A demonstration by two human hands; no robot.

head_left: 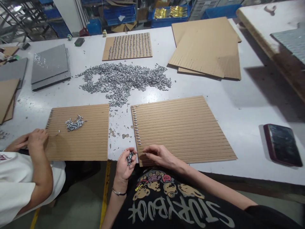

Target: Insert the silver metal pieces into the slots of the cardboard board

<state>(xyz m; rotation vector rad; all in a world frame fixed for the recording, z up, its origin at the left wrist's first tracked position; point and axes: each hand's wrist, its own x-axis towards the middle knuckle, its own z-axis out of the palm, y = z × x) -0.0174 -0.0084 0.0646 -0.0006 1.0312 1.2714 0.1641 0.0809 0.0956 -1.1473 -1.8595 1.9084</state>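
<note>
My left hand [124,167] is cupped around a clutch of small silver metal pieces [130,158], just off the near left corner of a grooved cardboard sheet [181,127]. Over that corner, my right hand [160,155] pinches thumb and fingers together; a tiny dark-silver piece seems to show at the fingertips. Along the sheet's left edge runs a column of the same oval pieces [136,127], one per groove, ending just beyond my right fingers. A large loose heap of silver pieces [128,78] lies farther back on the white table.
At left, a co-worker's hands [38,138] touch another grooved sheet [95,136] bearing a small pile of pieces. Behind stand a filled cardboard sheet [130,46], stacked cardboard [207,51] and grey sheets [50,65]. A dark phone-like device [282,144] lies right.
</note>
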